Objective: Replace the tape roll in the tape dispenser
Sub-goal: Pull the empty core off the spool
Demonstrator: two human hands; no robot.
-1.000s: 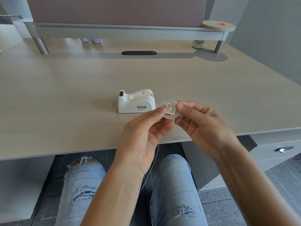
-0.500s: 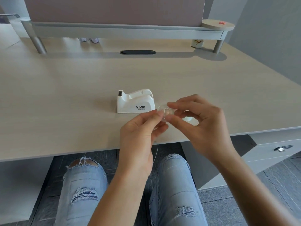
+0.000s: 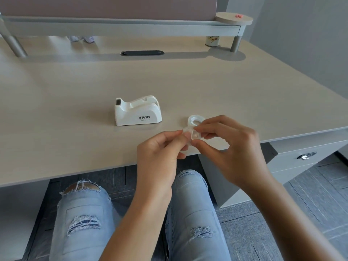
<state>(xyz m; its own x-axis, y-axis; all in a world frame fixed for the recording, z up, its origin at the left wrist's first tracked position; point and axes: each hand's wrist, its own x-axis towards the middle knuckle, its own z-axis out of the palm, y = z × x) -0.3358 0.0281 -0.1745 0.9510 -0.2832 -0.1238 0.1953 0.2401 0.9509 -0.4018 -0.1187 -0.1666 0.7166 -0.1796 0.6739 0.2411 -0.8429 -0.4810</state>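
Note:
A white tape dispenser (image 3: pixel 138 111) marked VIVID stands on the desk (image 3: pixel 75 102), its cradle holding no roll. To its right a clear tape roll (image 3: pixel 194 119) lies flat on the desk, partly hidden by my right fingers. Above the desk's near edge, both hands pinch a small translucent tape core with a white square hub (image 3: pixel 194 136). My left hand (image 3: pixel 160 157) grips its left side. My right hand (image 3: pixel 229 149) grips its right side with thumb and fingertips.
A raised grey shelf (image 3: pixel 122 28) runs along the back of the desk, with a black cable slot (image 3: pixel 142 53) below it and a small cup (image 3: pixel 212 40) at the back right. A drawer unit with a lock (image 3: pixel 306 155) stands at the right. My knees are under the desk.
The round piece was held up face-on a second ago; both hands have since turned it and lowered it slightly. A tape roll now shows on the desk behind my right fingers.

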